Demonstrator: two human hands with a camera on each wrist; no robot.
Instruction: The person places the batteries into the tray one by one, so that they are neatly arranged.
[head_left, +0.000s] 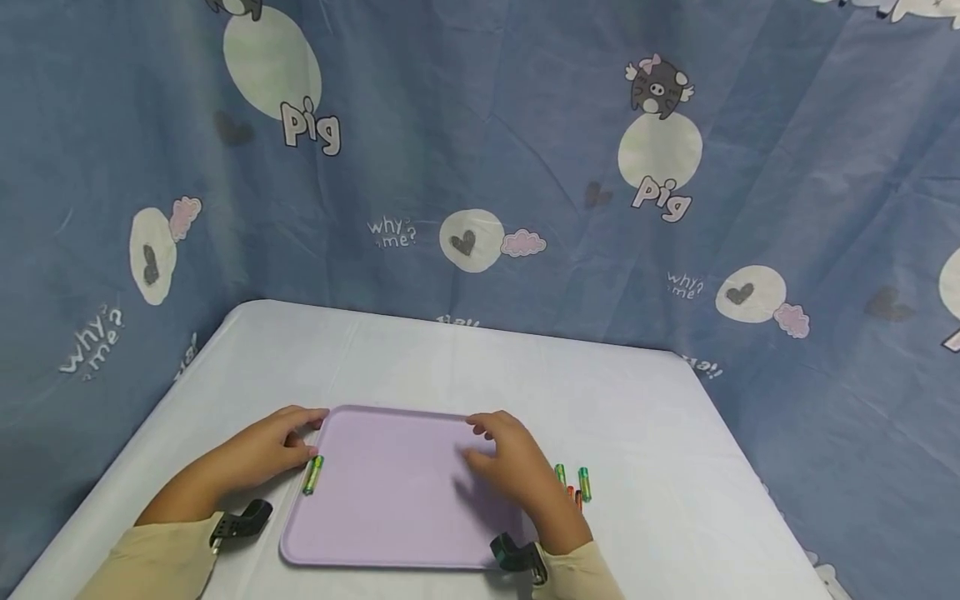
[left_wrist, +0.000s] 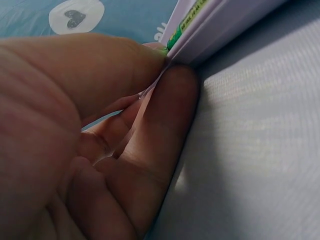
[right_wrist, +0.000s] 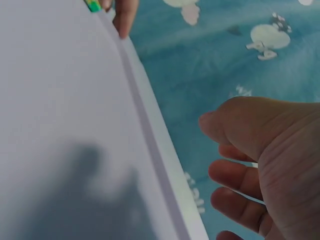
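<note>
A pale purple tray (head_left: 397,500) lies on the white table, with one green-and-yellow battery (head_left: 312,475) along its left rim. My left hand (head_left: 262,446) pinches that rim between thumb and a finger. In the left wrist view the thumb tip comes right up to the end of the battery (left_wrist: 187,22). Over the right part of the tray hovers my right hand (head_left: 510,454), fingers loosely bent and nothing held. The right wrist view shows this hand (right_wrist: 280,140) apart from the tray, its shadow falling on the surface.
Just right of the tray, partly behind the right forearm, several small batteries lie on the table: green ones (head_left: 584,484) and orange-red ones (head_left: 578,499). A blue curtain (head_left: 480,150) with pig prints hangs behind the white table (head_left: 675,500).
</note>
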